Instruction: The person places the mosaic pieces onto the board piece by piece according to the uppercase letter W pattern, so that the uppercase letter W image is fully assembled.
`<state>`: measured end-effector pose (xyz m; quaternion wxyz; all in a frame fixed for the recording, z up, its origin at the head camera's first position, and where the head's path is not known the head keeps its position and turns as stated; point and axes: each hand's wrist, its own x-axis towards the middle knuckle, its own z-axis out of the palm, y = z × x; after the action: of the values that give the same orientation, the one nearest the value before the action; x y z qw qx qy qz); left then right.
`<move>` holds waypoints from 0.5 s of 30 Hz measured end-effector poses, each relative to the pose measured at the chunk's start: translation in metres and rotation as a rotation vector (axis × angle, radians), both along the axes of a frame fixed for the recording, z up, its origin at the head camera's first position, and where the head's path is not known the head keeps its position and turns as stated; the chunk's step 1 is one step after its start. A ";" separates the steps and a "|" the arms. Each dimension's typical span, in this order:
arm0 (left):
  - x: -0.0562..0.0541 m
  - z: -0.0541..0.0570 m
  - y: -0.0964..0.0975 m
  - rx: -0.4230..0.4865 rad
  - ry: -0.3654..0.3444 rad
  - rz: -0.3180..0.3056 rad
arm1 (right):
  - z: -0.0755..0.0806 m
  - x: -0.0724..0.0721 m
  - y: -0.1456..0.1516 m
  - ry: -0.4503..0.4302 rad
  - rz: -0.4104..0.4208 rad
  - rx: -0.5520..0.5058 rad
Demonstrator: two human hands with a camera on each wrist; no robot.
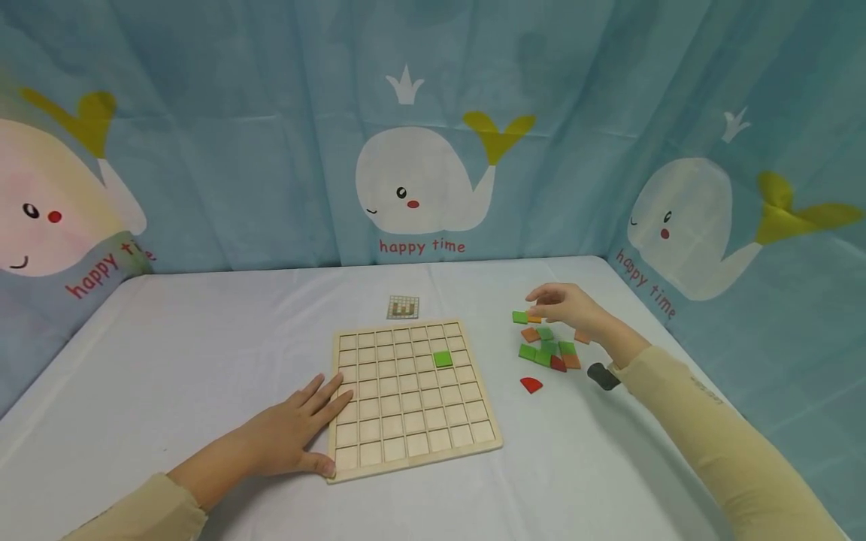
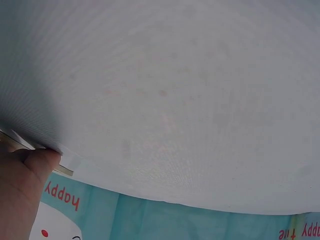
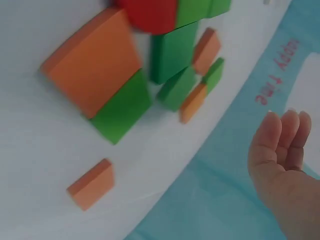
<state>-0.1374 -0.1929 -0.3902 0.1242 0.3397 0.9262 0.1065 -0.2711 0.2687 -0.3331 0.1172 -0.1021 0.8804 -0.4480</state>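
While left fingers [image 1: 334, 406] spread over the pale, gridded board [image 1: 406, 406], right fingers [image 1: 545, 290] curve loosely near green and orange tiles [image 1: 528, 352].

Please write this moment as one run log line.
left hand: rests on left edge of wooden board | right hand: above loose pieces | on board: one green square

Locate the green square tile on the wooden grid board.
In the head view, the green square tile sits in the upper right part of the wooden grid board, second column from the right; the left hand rests on the board's left edge.
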 end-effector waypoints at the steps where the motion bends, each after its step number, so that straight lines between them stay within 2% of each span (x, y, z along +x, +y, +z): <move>1: 0.000 0.000 0.000 0.001 -0.001 0.002 | -0.001 -0.002 0.002 -0.004 -0.001 0.000; 8: 0.001 0.000 0.000 0.000 0.006 -0.002 | -0.014 -0.019 0.018 -0.041 0.005 0.024; 15: 0.001 -0.001 0.001 -0.003 0.005 -0.005 | -0.022 -0.038 0.033 -0.086 0.065 0.083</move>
<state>-0.1363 -0.1923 -0.3912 0.1228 0.3420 0.9258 0.1040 -0.3094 0.3019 -0.3550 0.1734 -0.1064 0.8887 -0.4109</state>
